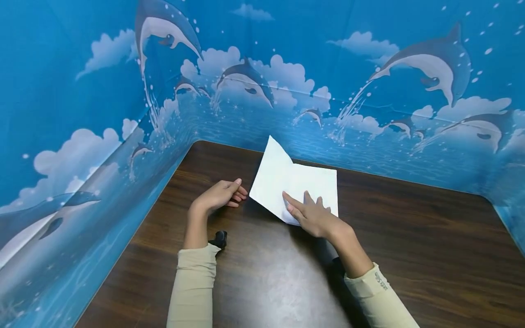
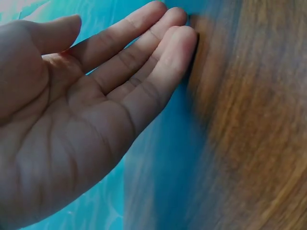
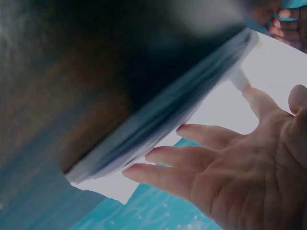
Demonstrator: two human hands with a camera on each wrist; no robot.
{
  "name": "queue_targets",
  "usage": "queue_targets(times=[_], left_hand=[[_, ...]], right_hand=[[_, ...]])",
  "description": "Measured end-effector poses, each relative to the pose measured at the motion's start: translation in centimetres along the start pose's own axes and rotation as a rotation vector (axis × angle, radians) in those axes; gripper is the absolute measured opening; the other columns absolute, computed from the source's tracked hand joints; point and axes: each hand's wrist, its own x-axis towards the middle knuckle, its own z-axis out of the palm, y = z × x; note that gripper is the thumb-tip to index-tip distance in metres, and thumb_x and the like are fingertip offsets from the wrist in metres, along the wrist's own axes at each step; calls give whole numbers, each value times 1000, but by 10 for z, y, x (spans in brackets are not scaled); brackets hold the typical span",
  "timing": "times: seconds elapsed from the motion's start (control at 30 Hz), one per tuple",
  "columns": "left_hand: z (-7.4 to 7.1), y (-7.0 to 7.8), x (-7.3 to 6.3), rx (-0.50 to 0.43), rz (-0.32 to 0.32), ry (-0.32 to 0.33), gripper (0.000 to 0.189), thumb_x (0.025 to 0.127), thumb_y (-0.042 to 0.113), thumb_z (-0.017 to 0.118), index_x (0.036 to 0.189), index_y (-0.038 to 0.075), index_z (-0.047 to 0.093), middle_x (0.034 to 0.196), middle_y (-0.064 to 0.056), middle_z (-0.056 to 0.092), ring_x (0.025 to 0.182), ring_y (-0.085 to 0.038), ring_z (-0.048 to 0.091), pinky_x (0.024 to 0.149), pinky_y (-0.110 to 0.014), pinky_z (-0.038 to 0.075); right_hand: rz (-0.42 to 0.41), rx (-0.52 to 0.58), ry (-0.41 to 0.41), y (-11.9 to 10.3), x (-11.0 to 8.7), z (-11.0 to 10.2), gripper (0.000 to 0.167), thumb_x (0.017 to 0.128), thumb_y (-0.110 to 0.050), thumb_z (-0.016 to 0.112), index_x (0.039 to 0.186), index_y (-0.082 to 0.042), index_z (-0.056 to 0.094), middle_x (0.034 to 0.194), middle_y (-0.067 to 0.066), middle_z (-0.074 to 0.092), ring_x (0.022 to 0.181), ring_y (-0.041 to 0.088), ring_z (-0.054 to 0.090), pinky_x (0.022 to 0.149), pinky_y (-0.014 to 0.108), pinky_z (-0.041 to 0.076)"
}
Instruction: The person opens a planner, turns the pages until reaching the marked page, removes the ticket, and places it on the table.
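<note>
Spreading its fingers wide, the right hand [image 1: 317, 218] touches the creased white paper [image 1: 270, 177], which sits open at the far side of the table [image 1: 410, 237]; the left hand [image 1: 220, 196] is just beside the paper's left corner, fingers close together, slightly bent.

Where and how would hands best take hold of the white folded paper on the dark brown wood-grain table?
Probably pinch the outer edge of its left panel, thumb and fingers on opposite faces, coming from the left: that thin edge looks uncovered and faces the bare left hand. The bare right hand overlaps the right panel.
</note>
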Motion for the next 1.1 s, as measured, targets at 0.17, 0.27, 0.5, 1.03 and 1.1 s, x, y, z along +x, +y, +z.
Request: queue_targets(times=[0.17, 0.27, 0.5, 1.03, 1.1], left_hand=[[2, 0, 2, -54, -17, 16, 59, 120, 38, 28, 143, -9, 56, 123, -17, 63, 111, -24, 63, 97, -36, 59], [7, 2, 4, -4, -1, 23, 52, 119, 38, 31, 125, -3, 62, 104, -11, 60, 90, -21, 57, 85, -34, 53], [14, 2, 8, 98, 20, 68, 32, 116, 24, 46, 102, -1, 61, 79, -5, 55, 70, -19, 52, 70, -32, 42], [24, 8, 11, 237, -40, 128, 17, 110, 13, 58, 101, 0, 65, 64, -4, 61, 61, -16, 57, 65, -30, 43], [26, 8, 11, 252, -42, 133, 17, 110, 13, 58, 100, 1, 65, 65, -4, 62, 61, -16, 58, 64, -30, 43]], right_hand=[[50, -87, -36, -3, 1, 5, 59, 113, -61, 30, 169, -47, 16, 178, 27, -3, 156, 69, -6, 118, 87, 2], [79, -134, -38, -3, 2, 6, 59, 113, -61, 31, 169, -47, 17, 178, 29, -1, 155, 70, -3, 117, 88, 5], [105, -189, -42, 0, -1, 5, 60, 113, -61, 33, 169, -47, 17, 176, 32, 1, 154, 72, 1, 116, 88, 11], [62, -309, 74, 25, -6, -19, 61, 114, -42, 52, 169, -23, 34, 171, 24, 37, 152, 57, 40, 107, 77, 45], [88, -309, 119, 36, -2, -24, 63, 113, -38, 54, 169, -16, 35, 168, 26, 42, 151, 54, 42, 106, 75, 47]])
